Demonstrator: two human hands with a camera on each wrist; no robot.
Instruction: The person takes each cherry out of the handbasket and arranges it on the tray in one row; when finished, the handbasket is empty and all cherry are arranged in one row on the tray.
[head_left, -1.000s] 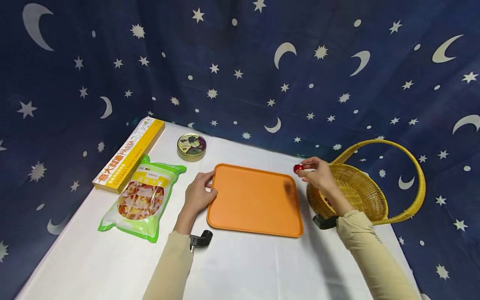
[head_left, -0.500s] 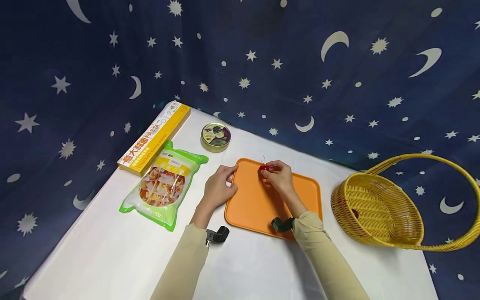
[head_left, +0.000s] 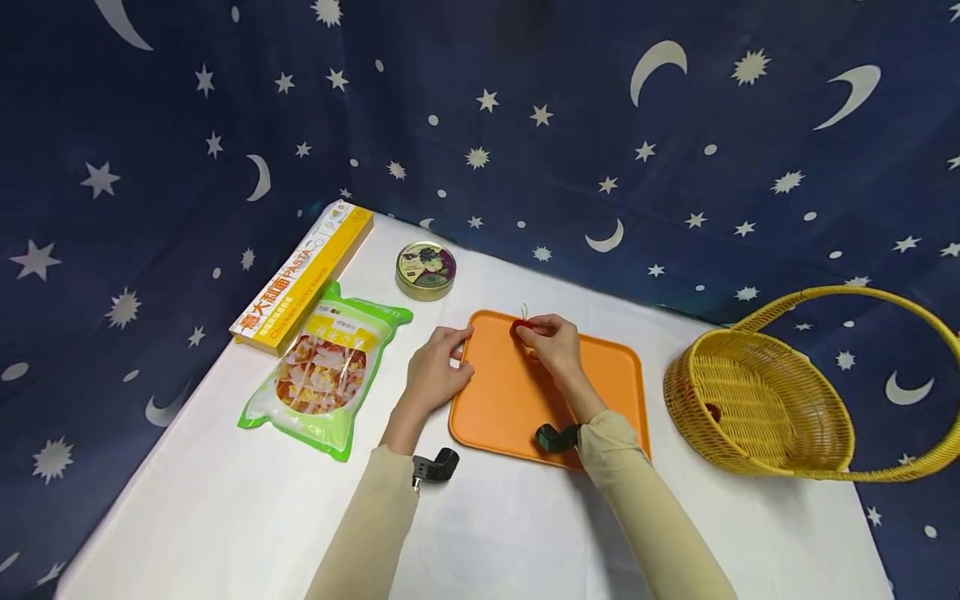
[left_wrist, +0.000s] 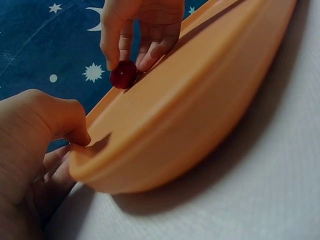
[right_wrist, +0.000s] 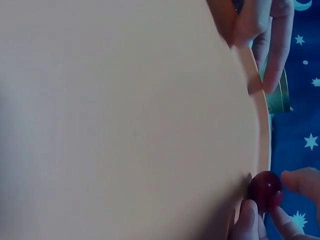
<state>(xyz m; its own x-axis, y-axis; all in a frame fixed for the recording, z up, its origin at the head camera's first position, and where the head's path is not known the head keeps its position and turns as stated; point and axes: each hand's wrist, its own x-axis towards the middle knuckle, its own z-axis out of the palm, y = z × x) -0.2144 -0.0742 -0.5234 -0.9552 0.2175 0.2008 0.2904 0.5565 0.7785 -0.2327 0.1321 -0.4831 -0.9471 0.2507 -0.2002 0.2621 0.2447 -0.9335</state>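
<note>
Bench (head_left: 487, 533) under white cloth, nearest me. Orange tray (head_left: 495, 408) mid-bench: looks rigid, shallow, smooth. I'd guess light plastic, so liable to skid if nudged. Best hold is the rim, thumb inside, fingers outside. My left grip (head_left: 437, 367) does that, pinching its left edge just short of the far-left corner.

Bag (head_left: 322, 371) left of that grip, toward the bench's left edge. Wicker basket (head_left: 693, 425) by the bench's right edge, something small and red inside.

Right grip (head_left: 555, 342) has the red cherry (right_wrist: 265, 190) between thumb and fingertips, at the tray's far edge near the far-left corner. Can't tell if the tray takes any of its weight. Should be very light; skin is glossy, so slick and prone to roll. Flesh may bruise if real; can't tell. Hold round the middle, light pressure. Thin stem looks too flimsy to lift by.

Farther: yellow box (head_left: 303, 279) along the bench's left edge, round tin (head_left: 425, 271) toward the far edge, starry cloth (head_left: 420, 83) behind.
</note>
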